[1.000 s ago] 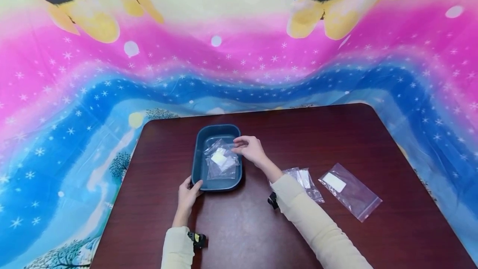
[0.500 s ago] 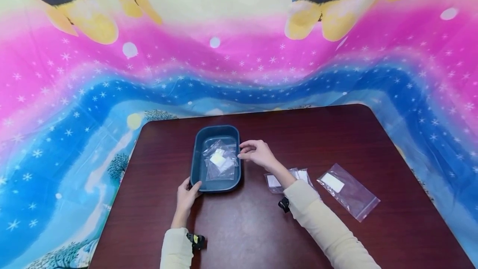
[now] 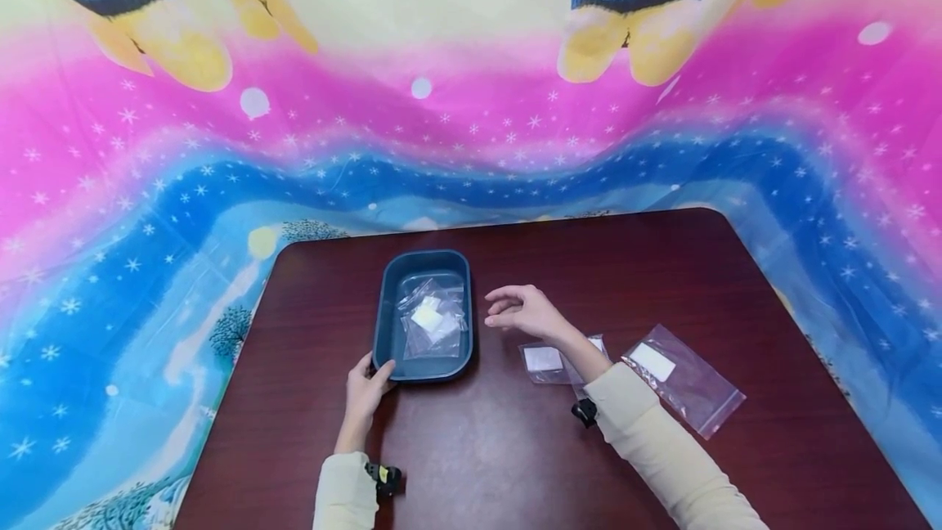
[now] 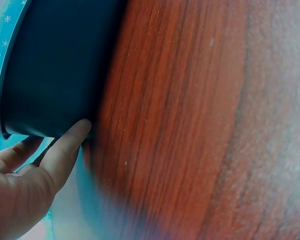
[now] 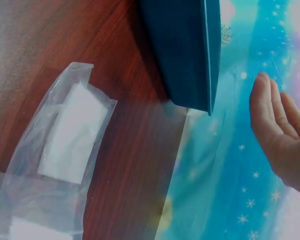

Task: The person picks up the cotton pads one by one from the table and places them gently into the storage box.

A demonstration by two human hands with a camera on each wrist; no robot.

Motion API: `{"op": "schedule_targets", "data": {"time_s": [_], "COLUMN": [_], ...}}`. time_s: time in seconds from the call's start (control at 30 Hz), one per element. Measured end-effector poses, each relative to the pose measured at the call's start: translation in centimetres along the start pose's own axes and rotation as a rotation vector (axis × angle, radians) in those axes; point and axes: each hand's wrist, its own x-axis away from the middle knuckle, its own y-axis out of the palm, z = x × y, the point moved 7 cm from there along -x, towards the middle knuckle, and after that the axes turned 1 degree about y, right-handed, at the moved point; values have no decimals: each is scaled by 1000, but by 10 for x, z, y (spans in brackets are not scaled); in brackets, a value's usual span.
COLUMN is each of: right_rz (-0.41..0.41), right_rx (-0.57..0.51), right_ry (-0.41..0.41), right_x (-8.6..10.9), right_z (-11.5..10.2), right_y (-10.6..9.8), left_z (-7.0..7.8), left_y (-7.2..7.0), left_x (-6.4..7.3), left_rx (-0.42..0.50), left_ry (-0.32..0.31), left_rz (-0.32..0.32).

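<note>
A dark teal plastic bin (image 3: 423, 370) stands on the table, with clear zip bags (image 3: 430, 321) holding white pieces lying in it. My left hand (image 3: 365, 391) grips the bin's near left corner, thumb at the rim and fingers against the outer wall (image 4: 50, 90). To the right of the bin, my right hand (image 3: 530, 313) hovers with nothing in it, its fingers extended toward the bin. Beneath the right forearm lie more small zip bags (image 3: 543, 360), each with a white piece; one bag (image 5: 72, 135) shows large in the right wrist view.
A larger clear zip bag (image 3: 684, 383) with a white rectangle lies at the right on the dark red wood table (image 3: 471, 448). A printed cloth backdrop (image 3: 471, 121) hangs behind the table and along its sides.
My right hand has drawn back from over the bin's right rim, to the right and slightly nearer, its fingers spreading. The left hand has kept its place at the bin's corner.
</note>
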Motion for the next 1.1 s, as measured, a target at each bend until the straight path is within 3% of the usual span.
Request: {"op": "schedule_targets", "data": {"time_s": [0.27,0.6,1.1], "right_rz": [-33,-44,-107], "right_rx": [6,34,273], "right_ry": [-12,37,-4], "right_x": [14,21,27], "right_z": [3,37,75], "right_y": [-15,-47,-68], "left_z": [0,1,-1], "left_y": [1,1,0], "left_x": [0,0,-2], "left_rx": [13,7,6], "left_ry": [-31,-37,-33], "left_rz": [-17,-12,-1]}}
